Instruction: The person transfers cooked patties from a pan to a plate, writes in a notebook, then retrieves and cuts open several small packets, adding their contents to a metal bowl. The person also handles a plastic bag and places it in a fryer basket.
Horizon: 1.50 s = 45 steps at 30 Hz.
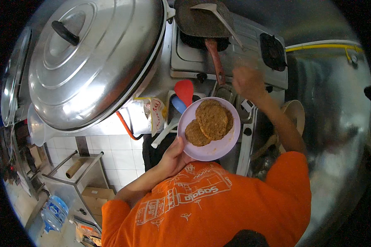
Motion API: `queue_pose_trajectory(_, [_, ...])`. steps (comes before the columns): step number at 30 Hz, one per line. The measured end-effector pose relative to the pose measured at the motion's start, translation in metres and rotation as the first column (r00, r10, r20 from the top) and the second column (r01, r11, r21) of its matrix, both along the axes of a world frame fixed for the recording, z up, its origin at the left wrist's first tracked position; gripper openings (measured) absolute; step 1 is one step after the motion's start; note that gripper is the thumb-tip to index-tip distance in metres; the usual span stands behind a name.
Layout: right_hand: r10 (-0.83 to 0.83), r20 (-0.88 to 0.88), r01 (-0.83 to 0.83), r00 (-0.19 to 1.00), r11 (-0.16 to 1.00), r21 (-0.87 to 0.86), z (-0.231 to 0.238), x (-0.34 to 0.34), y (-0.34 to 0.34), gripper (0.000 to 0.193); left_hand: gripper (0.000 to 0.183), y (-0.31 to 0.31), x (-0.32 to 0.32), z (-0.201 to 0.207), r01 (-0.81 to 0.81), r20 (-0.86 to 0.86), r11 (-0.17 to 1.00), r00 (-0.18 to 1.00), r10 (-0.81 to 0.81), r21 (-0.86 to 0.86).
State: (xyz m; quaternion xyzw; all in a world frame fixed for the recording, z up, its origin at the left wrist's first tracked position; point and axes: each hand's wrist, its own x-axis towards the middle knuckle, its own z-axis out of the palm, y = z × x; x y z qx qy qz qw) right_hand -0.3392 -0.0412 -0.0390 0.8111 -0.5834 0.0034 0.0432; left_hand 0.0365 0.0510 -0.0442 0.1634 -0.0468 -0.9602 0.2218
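My left hand (175, 154) grips the near-left edge of a pale pink plate (228, 145), thumb at the rim. Brown, flat fried patties lie overlapping on it, a large patty (211, 119) on top. To the plate's right and farther off, my right hand (249, 83) is raised over the front of the white gas stove (251, 35). Motion smears its fingers, so I cannot make out what they hold, if anything. Left of that hand, a dark frying pan (191, 24) with a reddish-brown handle sits on a burner, with a metal spatula (224, 20) resting across it.
A huge lidded metal pot (107, 90) fills the left side. Between pot and plate are a red utensil head (184, 91), a blue one (178, 104) and a printed packet (154, 113). A yellow gas pipe (317, 47) runs along the right wall. A water bottle (55, 213) stands lower left.
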Motion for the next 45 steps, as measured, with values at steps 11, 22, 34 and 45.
queue_pose_trajectory(11, [0.173,0.034,-0.176,0.984,0.953,0.245,-0.101,0.041,-0.005,0.072,0.087,0.017,0.054,0.021,0.039,0.121,0.999,0.992,-0.038,-0.003])
queue_pose_trajectory(22, [0.034,-0.124,0.007,0.992,0.949,0.315,-0.064,0.029,0.075,0.074,0.074,0.061,0.156,-0.001,-0.142,0.007,0.988,0.99,0.142,-0.059])
queue_pose_trajectory(34, [-0.333,0.627,-0.005,0.704,0.881,0.473,0.071,0.365,0.12,0.033,0.087,0.126,0.424,0.025,-0.531,0.132,0.832,0.824,0.551,-0.162])
queue_pose_trajectory(45, [-0.624,0.771,-0.679,0.126,0.513,0.526,0.003,0.809,0.012,0.049,0.074,0.042,0.668,0.004,-0.796,0.208,0.529,0.487,0.848,-0.294])
